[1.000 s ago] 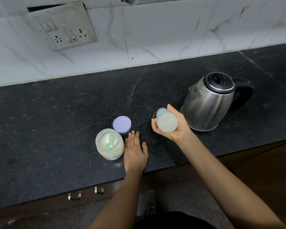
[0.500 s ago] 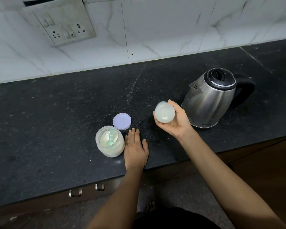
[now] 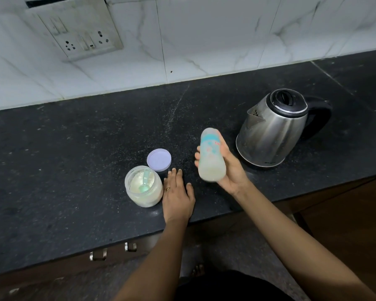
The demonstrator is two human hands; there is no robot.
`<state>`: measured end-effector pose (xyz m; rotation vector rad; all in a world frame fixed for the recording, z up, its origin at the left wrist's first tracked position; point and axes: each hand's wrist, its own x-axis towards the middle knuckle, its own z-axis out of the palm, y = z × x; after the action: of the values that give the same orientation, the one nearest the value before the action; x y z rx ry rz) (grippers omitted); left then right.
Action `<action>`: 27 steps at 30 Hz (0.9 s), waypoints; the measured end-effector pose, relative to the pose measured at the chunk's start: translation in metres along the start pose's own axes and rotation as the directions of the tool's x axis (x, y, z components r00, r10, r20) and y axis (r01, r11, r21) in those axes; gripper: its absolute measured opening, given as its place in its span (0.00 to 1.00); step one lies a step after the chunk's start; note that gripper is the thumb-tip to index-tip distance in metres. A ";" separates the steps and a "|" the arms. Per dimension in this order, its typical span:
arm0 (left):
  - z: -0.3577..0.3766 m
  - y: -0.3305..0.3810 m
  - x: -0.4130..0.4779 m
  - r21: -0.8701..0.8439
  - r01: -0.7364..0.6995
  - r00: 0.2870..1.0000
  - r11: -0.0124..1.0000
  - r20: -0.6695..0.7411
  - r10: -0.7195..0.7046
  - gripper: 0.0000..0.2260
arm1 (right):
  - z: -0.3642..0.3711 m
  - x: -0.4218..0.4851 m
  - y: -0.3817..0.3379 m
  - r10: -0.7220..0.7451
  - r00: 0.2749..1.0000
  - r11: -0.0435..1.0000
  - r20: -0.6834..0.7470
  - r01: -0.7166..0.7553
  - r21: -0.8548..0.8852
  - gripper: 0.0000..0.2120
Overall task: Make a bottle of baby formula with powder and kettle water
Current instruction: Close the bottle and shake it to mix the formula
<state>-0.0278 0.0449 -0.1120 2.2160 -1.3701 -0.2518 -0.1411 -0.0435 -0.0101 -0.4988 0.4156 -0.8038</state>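
Observation:
My right hand (image 3: pixel 230 168) grips a baby bottle (image 3: pixel 211 155) with milky liquid in it, held above the black counter and tilted with its capped top pointing away from me; the bottle is blurred. My left hand (image 3: pixel 177 196) lies flat on the counter with fingers together, touching nothing. Just left of it stands an open clear jar of formula powder (image 3: pixel 143 187) with a green scoop (image 3: pixel 144 181) inside. The jar's lilac lid (image 3: pixel 159 159) lies behind it. A steel kettle (image 3: pixel 271 131) with a black lid and handle stands to the right of the bottle.
The black stone counter (image 3: pixel 74 159) runs to a marble-tiled wall with a switch and socket panel (image 3: pixel 78 29) at upper left. The counter's front edge is near my left wrist, with drawer handles (image 3: pixel 113 250) below it.
The bottle has swung in my right hand: its base faced the camera half a second ago, and now its side shows, tilted away. My left hand has stayed on the counter.

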 end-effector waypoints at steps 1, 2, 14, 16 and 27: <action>0.000 0.000 0.000 -0.001 0.004 1.000 1.000 0.001 -0.004 0.23 | -0.001 0.003 0.001 -0.013 0.999 0.998 -0.044 0.016 0.057 0.46; 0.000 -0.001 -0.001 -0.004 0.006 1.000 1.000 0.002 -0.006 0.23 | -0.001 0.003 0.001 -0.004 0.998 0.996 -0.063 0.009 0.090 0.47; -0.003 0.000 -0.002 -0.019 -0.003 1.000 1.000 0.009 0.004 0.24 | 0.001 -0.006 -0.002 0.088 0.984 0.994 0.158 -0.078 -0.073 0.47; -0.001 0.000 -0.001 -0.022 0.007 1.000 1.000 0.007 -0.007 0.23 | 0.002 -0.001 -0.003 0.034 0.995 0.998 0.096 -0.030 -0.050 0.45; -0.002 0.000 -0.001 -0.024 0.017 1.000 1.000 0.020 -0.017 0.22 | 0.015 -0.003 -0.012 0.113 0.992 0.970 -0.053 -0.099 0.221 0.43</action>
<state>-0.0274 0.0463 -0.1106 2.2121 -1.3522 -0.2950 -0.1423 -0.0442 0.0095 -0.2440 0.4051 -0.7534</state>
